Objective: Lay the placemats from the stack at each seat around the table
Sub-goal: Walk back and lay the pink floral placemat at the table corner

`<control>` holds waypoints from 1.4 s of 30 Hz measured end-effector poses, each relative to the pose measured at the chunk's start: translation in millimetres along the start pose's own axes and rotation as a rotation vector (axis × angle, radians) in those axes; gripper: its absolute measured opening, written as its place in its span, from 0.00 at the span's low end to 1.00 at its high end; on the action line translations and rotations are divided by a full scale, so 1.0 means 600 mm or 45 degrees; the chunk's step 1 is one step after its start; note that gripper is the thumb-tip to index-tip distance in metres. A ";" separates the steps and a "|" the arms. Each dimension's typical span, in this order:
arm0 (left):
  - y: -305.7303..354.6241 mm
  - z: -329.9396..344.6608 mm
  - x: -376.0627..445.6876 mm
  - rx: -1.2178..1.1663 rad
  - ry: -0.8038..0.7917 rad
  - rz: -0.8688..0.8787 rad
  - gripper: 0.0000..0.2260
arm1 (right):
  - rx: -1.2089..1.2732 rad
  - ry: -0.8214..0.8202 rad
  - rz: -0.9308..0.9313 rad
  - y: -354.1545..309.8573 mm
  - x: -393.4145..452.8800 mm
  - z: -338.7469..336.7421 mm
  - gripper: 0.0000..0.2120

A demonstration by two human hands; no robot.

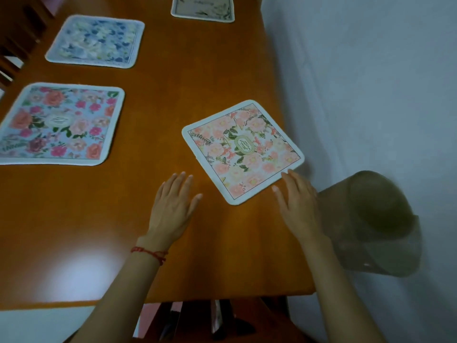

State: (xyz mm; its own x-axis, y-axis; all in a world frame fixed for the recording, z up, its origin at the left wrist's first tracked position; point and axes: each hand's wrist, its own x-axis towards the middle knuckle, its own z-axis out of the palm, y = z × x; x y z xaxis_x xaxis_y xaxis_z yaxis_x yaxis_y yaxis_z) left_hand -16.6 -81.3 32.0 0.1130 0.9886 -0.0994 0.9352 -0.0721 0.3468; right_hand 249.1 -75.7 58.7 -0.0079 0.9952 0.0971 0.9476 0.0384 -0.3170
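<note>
We have four placemats out on the worktop (173,95), and no stack shows from here. The one that concerns us is the pink mat (243,152), lying flat but turned like a diamond, just ahead of our right hand (298,204) and ahead and to the right of our left hand (173,206). Both hands are flat and released, fingers straight, holding nothing. The right fingertips (289,173) sit at the mat's near right corner, touching or almost so; we cannot tell which. The left hand is apart from the mat, over bare wood.

We judge the mat light, thin and fairly soft, with a stitched pale border that gives it some body. It lies flat without curling, so it should slide easily on this polished top under a flat palm, and may skid further than meant. Its right corner reaches the worktop's edge, so a push toward the right hand's side could tip it off.

To square it, we would press lightly on two opposite corners and turn it, or pinch the border at the near corner and lift; it should droop a little if held by one edge.

Further left of the left hand lie the red mat (59,125) and blue mat (96,40); far ahead, the beige mat (202,8). A brown bin (371,224) stands right of the right hand.
</note>
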 end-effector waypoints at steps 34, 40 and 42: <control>0.066 0.110 0.195 -1.489 0.411 -1.015 0.20 | 0.310 -0.124 0.337 0.128 0.398 0.161 0.15; 0.054 0.122 0.208 -1.572 0.441 -1.099 0.21 | 0.341 -0.115 0.391 0.126 0.409 0.156 0.16; 0.051 0.122 0.214 -1.542 0.431 -1.103 0.17 | 0.374 -0.101 0.415 0.121 0.406 0.151 0.18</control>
State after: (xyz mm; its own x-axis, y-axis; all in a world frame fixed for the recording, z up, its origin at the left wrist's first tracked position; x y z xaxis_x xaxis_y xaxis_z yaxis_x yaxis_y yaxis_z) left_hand 51.2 33.8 -38.2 -0.5440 0.6635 -0.5137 -0.1764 0.5081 0.8430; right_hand 287.0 177.6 -26.4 0.2410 0.9629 -0.1214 0.7739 -0.2661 -0.5747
